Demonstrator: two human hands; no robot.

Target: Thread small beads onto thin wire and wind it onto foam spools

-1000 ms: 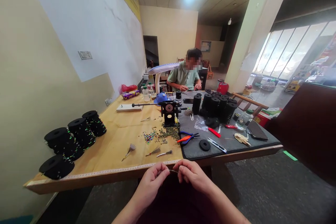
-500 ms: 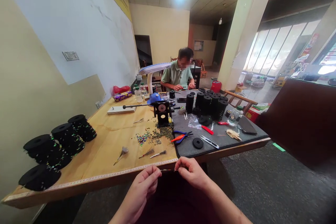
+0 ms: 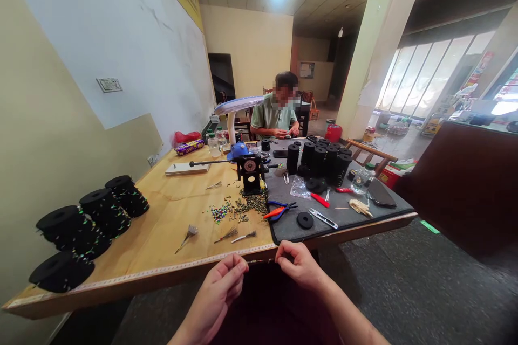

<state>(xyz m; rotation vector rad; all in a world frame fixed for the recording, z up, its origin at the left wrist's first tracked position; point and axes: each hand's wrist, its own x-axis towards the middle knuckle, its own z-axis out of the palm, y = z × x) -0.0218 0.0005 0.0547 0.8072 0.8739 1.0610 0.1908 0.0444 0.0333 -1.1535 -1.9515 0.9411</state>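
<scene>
My left hand point(image 3: 226, 280) is closed in a pinch on one end of a thin line with small parts point(image 3: 254, 261), just in front of the table's front edge. My right hand point(image 3: 297, 264) pinches at the other end of this line, with a short gap between the hands. The exact shape of the small parts is too fine to make out. Behind my hands lie blue-handled pliers point(image 3: 279, 210), silver snips point(image 3: 322, 218), a black foam disc point(image 3: 305, 220), small beads point(image 3: 219, 214) and wire bundles point(image 3: 231, 234).
Black foam spools point(image 3: 95, 207) stand at the table's left. More dark spools point(image 3: 319, 159) stand on the grey mat point(image 3: 291, 233). A black winding device point(image 3: 250, 175) and a lamp point(image 3: 238, 105) are mid-table. A person point(image 3: 273, 113) sits across, hands together.
My right hand has moved slightly right, widening the gap to my left hand. The person across has brought their hands closer together.
</scene>
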